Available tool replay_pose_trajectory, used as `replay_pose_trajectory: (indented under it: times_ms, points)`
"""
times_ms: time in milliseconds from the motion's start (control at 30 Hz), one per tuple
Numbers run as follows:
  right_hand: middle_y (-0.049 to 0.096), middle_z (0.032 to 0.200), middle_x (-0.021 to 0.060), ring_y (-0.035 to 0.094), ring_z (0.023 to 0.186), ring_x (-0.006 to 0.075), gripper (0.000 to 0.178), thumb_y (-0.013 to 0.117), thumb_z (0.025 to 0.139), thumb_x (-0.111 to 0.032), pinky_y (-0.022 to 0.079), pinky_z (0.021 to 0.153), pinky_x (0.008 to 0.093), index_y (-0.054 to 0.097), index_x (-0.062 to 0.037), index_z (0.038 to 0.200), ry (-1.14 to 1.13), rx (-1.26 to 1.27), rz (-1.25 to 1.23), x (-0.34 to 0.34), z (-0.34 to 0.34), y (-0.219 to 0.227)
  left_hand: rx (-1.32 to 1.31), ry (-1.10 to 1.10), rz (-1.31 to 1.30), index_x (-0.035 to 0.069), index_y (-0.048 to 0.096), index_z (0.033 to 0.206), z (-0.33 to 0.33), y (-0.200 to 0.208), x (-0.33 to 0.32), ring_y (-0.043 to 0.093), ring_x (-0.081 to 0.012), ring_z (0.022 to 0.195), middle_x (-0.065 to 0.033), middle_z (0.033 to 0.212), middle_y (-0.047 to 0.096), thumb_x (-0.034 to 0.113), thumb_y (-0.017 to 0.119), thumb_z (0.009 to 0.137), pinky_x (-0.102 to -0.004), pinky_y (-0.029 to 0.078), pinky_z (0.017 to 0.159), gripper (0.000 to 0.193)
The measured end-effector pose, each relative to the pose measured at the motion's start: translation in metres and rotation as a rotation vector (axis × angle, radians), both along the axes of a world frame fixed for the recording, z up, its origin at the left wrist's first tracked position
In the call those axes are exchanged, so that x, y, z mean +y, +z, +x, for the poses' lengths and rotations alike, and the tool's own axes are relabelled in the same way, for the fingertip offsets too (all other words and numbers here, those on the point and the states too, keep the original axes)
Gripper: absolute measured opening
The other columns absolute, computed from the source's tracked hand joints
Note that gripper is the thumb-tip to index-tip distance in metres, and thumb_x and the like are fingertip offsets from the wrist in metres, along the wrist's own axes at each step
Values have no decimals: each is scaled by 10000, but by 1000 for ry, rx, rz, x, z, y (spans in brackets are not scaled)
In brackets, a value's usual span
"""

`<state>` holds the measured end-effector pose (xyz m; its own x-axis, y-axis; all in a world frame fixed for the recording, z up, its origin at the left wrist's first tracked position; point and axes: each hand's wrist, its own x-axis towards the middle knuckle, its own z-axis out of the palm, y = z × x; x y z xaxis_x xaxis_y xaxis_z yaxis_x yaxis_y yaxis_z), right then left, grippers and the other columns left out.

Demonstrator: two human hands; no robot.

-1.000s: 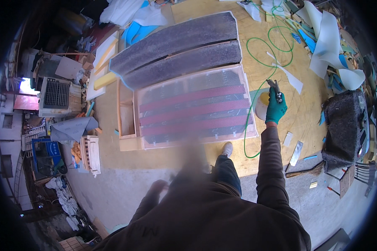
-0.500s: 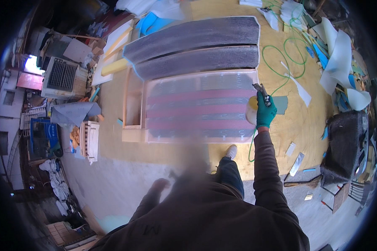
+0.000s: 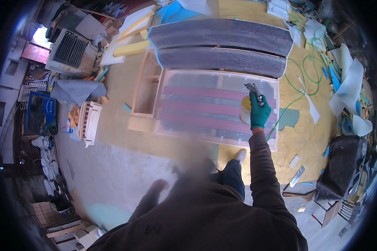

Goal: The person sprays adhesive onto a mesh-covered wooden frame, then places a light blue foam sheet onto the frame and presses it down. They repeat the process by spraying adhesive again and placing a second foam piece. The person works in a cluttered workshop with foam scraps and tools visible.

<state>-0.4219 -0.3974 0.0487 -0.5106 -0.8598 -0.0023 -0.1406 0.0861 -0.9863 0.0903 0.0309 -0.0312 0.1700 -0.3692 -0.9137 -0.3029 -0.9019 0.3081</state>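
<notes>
Wrapped in a green glove, my right hand [image 3: 260,113] grips a spray gun [image 3: 254,94] with a pale yellow-white cup [image 3: 245,109] beneath it. The gun is held over the right part of a wooden furniture frame [image 3: 144,104], above its seat with pink bands [image 3: 197,108] and grey strips between them. Two dark grey padded panels [image 3: 222,35] lie along the far side of the frame. My left hand [image 3: 158,185] hangs low near my body, away from the frame; blur hides its fingers.
A green air hose [image 3: 282,115] trails from near the gun toward the far right. White foam sheets [image 3: 347,83] and scraps are heaped along the right edge, near a black padded piece [image 3: 339,167] and a broom [image 3: 301,195]. At left stand a box-shaped cooler [image 3: 69,50] and a slatted wooden piece [image 3: 90,123].
My right hand and the spray gun have moved left, from the frame's right edge to over the banded seat. The whole view has shifted and tilted slightly.
</notes>
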Motion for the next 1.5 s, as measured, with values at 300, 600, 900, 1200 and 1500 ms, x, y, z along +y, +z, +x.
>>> replay_pose_trajectory:
  times_ms: [300,600,900,1200,1500]
  points:
    - [724,809,158,717,721,241,319,799,941,-361,538,700,391,762,-58,1032,121,143,42,-6,87,10,32,73,-34,70,689,1212,52,5,11,774,-229,984,-95,1144,792,329,580,1034,-342,546,733,332]
    - [668,720,83,585,643,120,305,809,949,-356,500,641,351,772,-64,1027,219,127,10,9,148,-11,11,97,24,55,680,1216,68,9,36,775,-240,990,-105,1142,791,317,572,1040,-338,565,725,334]
    - [690,748,125,660,647,229,312,795,948,-388,502,652,386,777,-92,1044,196,238,125,31,162,-37,17,94,24,54,683,1220,88,12,47,772,-229,974,-107,1140,789,306,570,1037,-343,567,723,331]
    - [724,799,162,713,720,325,301,758,960,-389,521,695,434,764,-102,1052,55,249,158,65,100,-28,61,-6,-1,43,675,1217,98,-1,0,786,-267,1000,-119,1141,782,297,567,1030,-368,579,760,332]
    - [622,701,136,533,617,187,323,796,957,-348,434,600,398,718,-35,940,-196,221,133,104,30,-35,22,-285,-3,63,676,1235,98,-12,-72,777,-262,1020,-117,1174,787,370,560,1021,-386,566,777,392]
